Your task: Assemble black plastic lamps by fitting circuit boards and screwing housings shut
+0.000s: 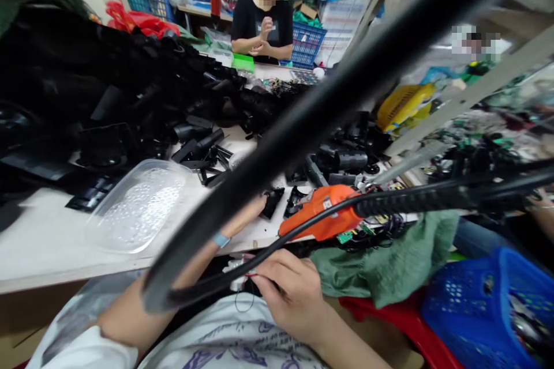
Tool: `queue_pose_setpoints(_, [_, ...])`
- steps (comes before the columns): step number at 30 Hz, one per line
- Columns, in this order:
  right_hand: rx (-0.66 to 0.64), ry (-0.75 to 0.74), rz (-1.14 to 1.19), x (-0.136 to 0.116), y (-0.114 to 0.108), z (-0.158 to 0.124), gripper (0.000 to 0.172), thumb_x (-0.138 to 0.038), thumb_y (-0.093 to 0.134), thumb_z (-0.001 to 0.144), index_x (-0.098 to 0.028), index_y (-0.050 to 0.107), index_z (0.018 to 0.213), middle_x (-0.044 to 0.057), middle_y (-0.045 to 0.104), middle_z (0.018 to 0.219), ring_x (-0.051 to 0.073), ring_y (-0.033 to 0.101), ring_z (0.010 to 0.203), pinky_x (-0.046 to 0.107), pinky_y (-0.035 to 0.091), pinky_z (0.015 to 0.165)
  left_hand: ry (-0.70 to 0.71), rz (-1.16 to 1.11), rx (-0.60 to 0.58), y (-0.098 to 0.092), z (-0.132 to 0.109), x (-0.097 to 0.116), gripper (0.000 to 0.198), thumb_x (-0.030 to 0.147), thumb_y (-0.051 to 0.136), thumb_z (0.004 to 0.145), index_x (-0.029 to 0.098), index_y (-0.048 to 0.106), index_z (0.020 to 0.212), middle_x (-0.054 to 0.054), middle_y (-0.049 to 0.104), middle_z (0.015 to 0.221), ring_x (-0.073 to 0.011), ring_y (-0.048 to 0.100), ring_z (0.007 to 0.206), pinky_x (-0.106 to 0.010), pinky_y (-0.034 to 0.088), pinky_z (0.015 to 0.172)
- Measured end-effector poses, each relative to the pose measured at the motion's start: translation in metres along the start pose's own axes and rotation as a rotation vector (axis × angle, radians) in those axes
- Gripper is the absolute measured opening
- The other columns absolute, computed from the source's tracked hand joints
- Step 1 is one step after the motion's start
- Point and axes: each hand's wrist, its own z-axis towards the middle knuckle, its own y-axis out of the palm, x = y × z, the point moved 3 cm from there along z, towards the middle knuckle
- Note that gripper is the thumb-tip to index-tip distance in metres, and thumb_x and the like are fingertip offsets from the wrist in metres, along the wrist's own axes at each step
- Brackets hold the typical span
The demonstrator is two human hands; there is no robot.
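My right hand (291, 295) rests low in front of my chest, its fingers pinched on a thin red wire attached to a small white part (237, 270). My left forearm, with a blue wristband (222, 239), stretches up to the table edge. My left hand (250, 213) is mostly hidden behind a thick black cable (303, 127) that crosses the view diagonally. It lies close to a small black plastic part (272, 202). An orange hand tool (318, 219) lies on the table edge just right of it, with a black cord (415, 200) running off to the right.
A clear plastic tray (138, 204) sits on the white table (43, 242); behind it lies a big heap of black plastic parts (130, 86). A green cloth (389, 265), a red seat (402, 323) and a blue basket (489, 305) are at lower right. Another person (262, 23) sits across the table.
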Motion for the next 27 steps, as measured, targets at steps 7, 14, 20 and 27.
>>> queue_pose_setpoints(7, [0.126, 0.013, 0.048, 0.007, -0.007, -0.007, 0.011, -0.010, 0.071, 0.090, -0.021, 0.072, 0.093, 0.001, 0.075, 0.086, 0.012, 0.072, 0.072, 0.022, 0.052, 0.066, 0.022, -0.141, 0.012, -0.004, -0.010, -0.015, 0.050, 0.007, 0.052, 0.078, 0.012, 0.064, 0.126, -0.022, 0.072, 0.127, -0.0365, 0.066, 0.122, -0.050, 0.046, 0.107])
queue_pose_setpoints(14, [0.180, 0.090, 0.241, 0.009, 0.002, 0.009, 0.019, -0.005, 0.066, 0.092, -0.023, 0.070, 0.096, 0.001, 0.073, 0.091, 0.012, 0.072, 0.085, 0.022, 0.057, 0.081, -0.274, -0.997, -0.060, -0.028, -0.099, -0.037, 0.040, 0.010, 0.060, 0.067, 0.017, 0.067, 0.106, -0.004, 0.075, 0.099, -0.0239, 0.068, 0.094, -0.034, 0.054, 0.085])
queue_pose_setpoints(20, [-0.011, 0.152, 0.403, 0.005, 0.039, 0.017, 0.015, -0.008, 0.066, 0.094, -0.022, 0.070, 0.091, 0.002, 0.076, 0.096, 0.013, 0.074, 0.088, 0.023, 0.058, 0.083, -0.637, -1.741, -0.212, -0.026, -0.150, -0.041, 0.033, 0.043, 0.074, 0.084, 0.013, 0.076, 0.099, -0.008, 0.079, 0.088, -0.0222, 0.070, 0.078, -0.031, 0.055, 0.079])
queue_pose_setpoints(27, [0.066, 0.233, 0.443, 0.008, 0.033, 0.020, 0.015, -0.010, 0.071, 0.092, -0.025, 0.073, 0.094, 0.003, 0.071, 0.096, 0.018, 0.070, 0.091, 0.030, 0.058, 0.082, -0.791, -1.903, -0.216, -0.018, -0.159, -0.051, 0.059, 0.059, 0.049, 0.103, 0.008, 0.077, 0.112, -0.018, 0.081, 0.101, -0.0291, 0.076, 0.083, -0.040, 0.060, 0.080])
